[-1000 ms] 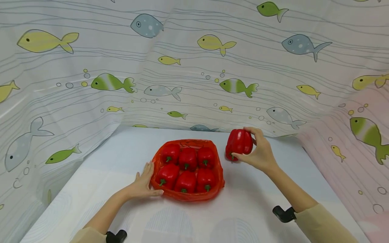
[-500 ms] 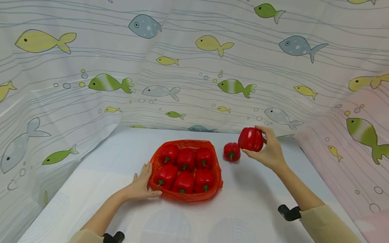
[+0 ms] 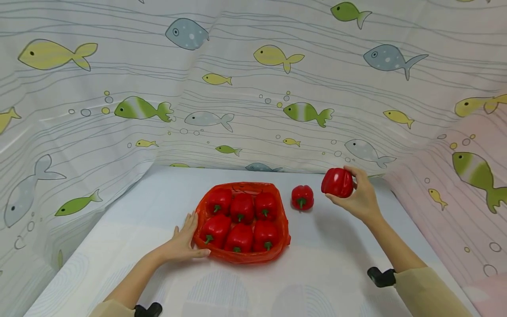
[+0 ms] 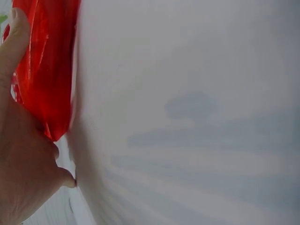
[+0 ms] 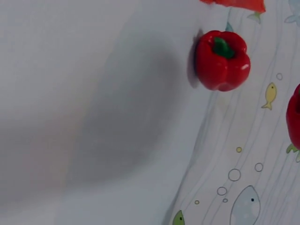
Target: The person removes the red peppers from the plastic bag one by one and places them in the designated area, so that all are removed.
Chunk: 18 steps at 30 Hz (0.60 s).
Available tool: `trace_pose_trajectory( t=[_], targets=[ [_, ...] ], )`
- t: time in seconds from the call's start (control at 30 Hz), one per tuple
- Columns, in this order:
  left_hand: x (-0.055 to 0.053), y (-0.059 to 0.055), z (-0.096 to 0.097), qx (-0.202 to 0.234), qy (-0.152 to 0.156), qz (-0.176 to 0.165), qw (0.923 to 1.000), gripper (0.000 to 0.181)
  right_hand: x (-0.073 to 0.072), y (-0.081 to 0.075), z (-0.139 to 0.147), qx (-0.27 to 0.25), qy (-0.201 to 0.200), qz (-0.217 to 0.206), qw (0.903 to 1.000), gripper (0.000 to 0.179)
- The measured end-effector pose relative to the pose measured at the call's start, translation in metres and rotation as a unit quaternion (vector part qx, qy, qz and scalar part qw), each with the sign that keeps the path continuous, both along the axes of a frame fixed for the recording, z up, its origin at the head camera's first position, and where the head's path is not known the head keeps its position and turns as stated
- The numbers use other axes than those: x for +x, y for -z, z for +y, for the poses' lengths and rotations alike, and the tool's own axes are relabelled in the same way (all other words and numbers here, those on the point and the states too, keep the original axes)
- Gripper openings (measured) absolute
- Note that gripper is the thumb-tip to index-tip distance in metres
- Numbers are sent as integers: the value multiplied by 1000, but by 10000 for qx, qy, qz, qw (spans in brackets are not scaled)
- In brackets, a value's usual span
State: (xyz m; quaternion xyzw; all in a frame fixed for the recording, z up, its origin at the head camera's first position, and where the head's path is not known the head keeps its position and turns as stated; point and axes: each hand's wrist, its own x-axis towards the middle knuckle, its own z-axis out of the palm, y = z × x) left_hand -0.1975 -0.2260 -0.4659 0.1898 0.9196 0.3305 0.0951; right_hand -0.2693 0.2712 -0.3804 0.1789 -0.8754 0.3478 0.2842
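The right hand (image 3: 360, 199) pinches a red pepper (image 3: 337, 182) between thumb and fingers, above the desk (image 3: 325, 268); the pepper's stem is hard to make out, and the right wrist view cuts it off at the edge. The left hand (image 3: 185, 242) spreads its fingers wide against the left side of a red container (image 3: 245, 259); the left wrist view shows only part of both. Beyond the right hand, the desk's far edge meets fish-print cloth (image 3: 253, 97). Pale desk surface stretches between the hands, on the near side of the container. Right of the left hand, the crinkled container holds six peppers (image 3: 242, 208) in two rows. A loose pepper (image 3: 302, 198) sits between it and the right hand, apart from both.
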Motion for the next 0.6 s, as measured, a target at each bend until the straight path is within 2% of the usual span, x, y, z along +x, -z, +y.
trace_pose_trajectory(
  t=[0.4, 0.6],
  targets=[
    [1, 2, -1, -13, -40, 9, 10000, 121, -11, 25, 10, 108, 185, -349, 9992, 82],
    [2, 1, 0, -51, -90, 36, 9999, 121, -21, 38, 13, 157, 265, -890, 9956, 84]
  ],
)
